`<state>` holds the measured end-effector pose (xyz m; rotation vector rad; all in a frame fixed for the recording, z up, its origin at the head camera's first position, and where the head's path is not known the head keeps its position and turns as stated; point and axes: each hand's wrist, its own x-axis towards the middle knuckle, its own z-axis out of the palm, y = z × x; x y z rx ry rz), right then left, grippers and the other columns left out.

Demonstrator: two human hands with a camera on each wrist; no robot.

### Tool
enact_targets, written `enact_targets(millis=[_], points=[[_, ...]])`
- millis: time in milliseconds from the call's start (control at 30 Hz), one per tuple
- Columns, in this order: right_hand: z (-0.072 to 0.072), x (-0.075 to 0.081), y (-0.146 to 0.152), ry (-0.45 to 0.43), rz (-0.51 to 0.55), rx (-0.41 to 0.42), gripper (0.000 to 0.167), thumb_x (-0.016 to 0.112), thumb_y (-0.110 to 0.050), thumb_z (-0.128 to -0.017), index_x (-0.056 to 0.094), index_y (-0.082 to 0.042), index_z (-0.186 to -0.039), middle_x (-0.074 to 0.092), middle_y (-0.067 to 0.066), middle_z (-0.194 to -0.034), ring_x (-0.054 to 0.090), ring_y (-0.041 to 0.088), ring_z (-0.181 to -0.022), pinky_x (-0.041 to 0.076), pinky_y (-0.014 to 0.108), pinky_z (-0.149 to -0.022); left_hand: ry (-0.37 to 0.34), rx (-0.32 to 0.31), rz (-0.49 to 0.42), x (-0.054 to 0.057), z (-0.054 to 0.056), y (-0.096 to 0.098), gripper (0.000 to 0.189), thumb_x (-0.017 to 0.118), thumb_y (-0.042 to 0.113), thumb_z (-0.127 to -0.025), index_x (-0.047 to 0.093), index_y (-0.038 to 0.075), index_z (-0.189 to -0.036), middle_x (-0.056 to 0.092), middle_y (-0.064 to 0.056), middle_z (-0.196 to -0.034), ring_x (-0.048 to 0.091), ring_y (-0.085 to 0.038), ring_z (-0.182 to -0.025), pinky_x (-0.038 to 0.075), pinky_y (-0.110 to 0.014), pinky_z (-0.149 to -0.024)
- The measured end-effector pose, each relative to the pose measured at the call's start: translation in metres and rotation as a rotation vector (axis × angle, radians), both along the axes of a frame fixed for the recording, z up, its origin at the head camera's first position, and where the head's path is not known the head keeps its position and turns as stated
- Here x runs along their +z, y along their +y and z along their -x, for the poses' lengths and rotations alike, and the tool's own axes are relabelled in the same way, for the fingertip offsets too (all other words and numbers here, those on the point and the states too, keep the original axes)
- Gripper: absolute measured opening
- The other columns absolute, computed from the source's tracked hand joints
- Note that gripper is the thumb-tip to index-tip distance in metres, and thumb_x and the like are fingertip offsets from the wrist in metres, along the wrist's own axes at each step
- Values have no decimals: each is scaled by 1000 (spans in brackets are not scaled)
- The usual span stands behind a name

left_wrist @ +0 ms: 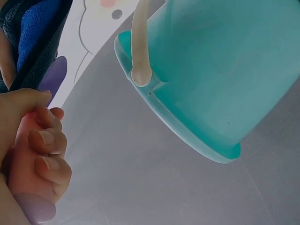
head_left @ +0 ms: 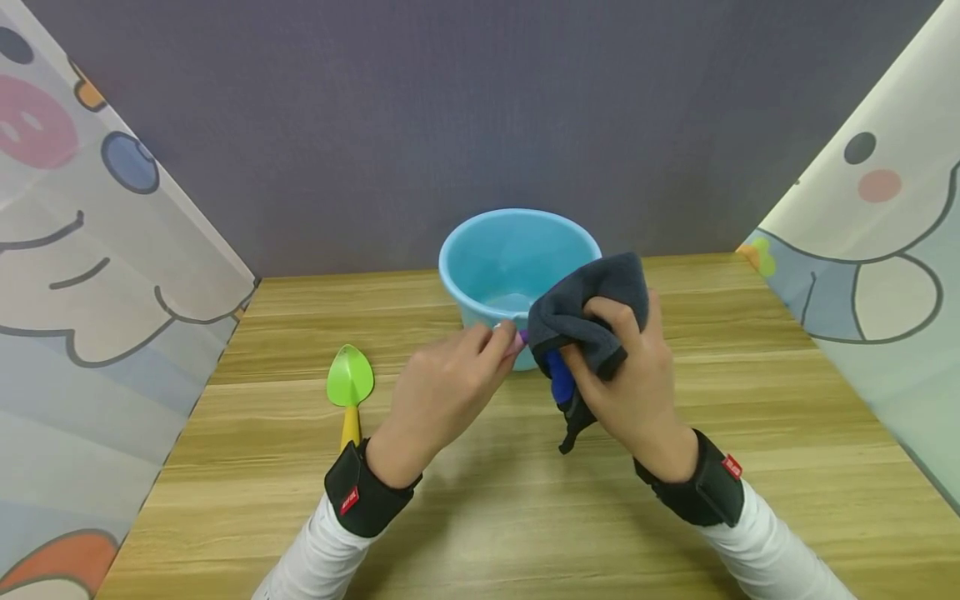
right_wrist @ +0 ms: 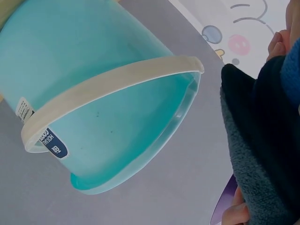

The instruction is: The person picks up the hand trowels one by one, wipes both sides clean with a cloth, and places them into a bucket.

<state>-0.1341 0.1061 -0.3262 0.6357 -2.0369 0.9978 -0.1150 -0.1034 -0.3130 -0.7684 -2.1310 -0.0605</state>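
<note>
My left hand (head_left: 453,379) grips the pink handle of a tool (left_wrist: 28,171) with purple at both ends of the handle. A dark grey towel (head_left: 600,287) with a bright blue side is in my right hand (head_left: 633,387), bunched around the tool's purple far end. The cloth hides most of that end; a purple edge (right_wrist: 225,199) shows beside it in the right wrist view. Both hands are above the table, in front of a light blue bucket (head_left: 525,246) with a whitish handle (right_wrist: 112,82).
A toy trowel with a green blade (head_left: 350,377) and yellow handle lies on the wooden table (head_left: 262,417), left of my left hand. Behind the bucket rises a grey panel (head_left: 375,142). Cartoon-printed sheets (head_left: 75,275) border the table on both sides.
</note>
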Motion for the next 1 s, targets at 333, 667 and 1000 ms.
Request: enact_targets(millis=[333,667,1000], points=[[2,2,2,1,28,1,50,55,-53,-100,56,-5,-115,47,34,-110,51,37,-92,45,51,-72,-22,-3,-8,-1,-1,0,24,48,26,-108,64,8,-105,47,2,-67,40,-9,-46,27,-22,-42],[4,4,5,14,68,0,51,59,-53,-98,56,-3,-113,48,35,-110,51,38,-97,42,48,-79,-20,-20,-13,-2,0,0,23,51,27,-108,64,8,-105,47,3,-67,40,-8,-46,28,-22,-42],[9,10,10,2,134,2,58,60,-57,-96,57,-2,-112,47,33,-108,46,28,-94,37,43,-77,2,-25,-8,-2,0,0,25,50,29,-108,64,8,-105,48,3,-67,40,-9,-46,28,-22,-42]])
